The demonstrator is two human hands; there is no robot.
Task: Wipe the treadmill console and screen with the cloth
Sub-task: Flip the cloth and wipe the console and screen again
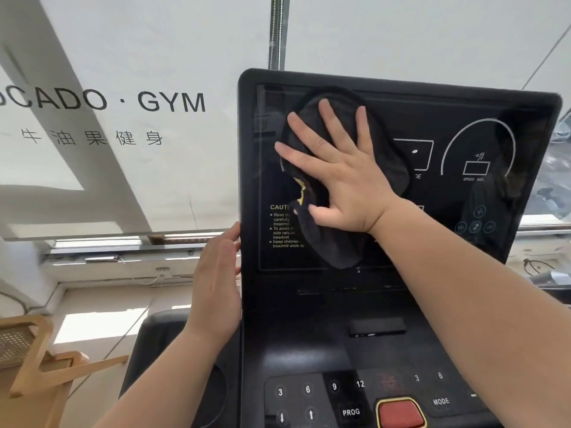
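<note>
Against the screen, the cloth runs top-to-bottom.

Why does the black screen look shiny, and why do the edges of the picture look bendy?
Head view: the glossy screen catches daylight, showing pale reflections on its right side. Head view: the wide-angle lens bows the straight edges of the console. Head view: the right hand and the cloth look sharp, not blurred.

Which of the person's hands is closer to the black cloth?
Right. The right hand lies flat on the black cloth, fingers spread, pressing it against the screen. The left hand is clear of the cloth, lower left, resting against the console at its left edge.
</note>
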